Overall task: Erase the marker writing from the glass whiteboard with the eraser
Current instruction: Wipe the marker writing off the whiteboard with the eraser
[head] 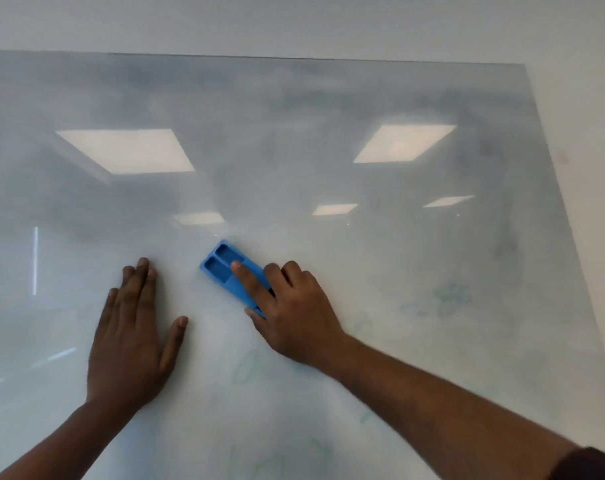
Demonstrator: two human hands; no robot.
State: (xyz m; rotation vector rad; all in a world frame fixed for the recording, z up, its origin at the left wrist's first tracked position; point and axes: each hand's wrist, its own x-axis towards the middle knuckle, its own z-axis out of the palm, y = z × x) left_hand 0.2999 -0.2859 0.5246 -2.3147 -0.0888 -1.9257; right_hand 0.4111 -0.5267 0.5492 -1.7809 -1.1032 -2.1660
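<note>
Hands: left hand (129, 337) lies flat on glossy glass whiteboard (328, 140); right hand (295, 317) grips ridged blue eraser (230, 271).

The smeared glass whiteboard (294, 140) bears a blue eraser (224, 268) and faint green marker traces (450, 299).

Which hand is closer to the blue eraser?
Right. The right hand holds the eraser against the glass board; the left hand lies flat on the glass, apart to its left.
</note>
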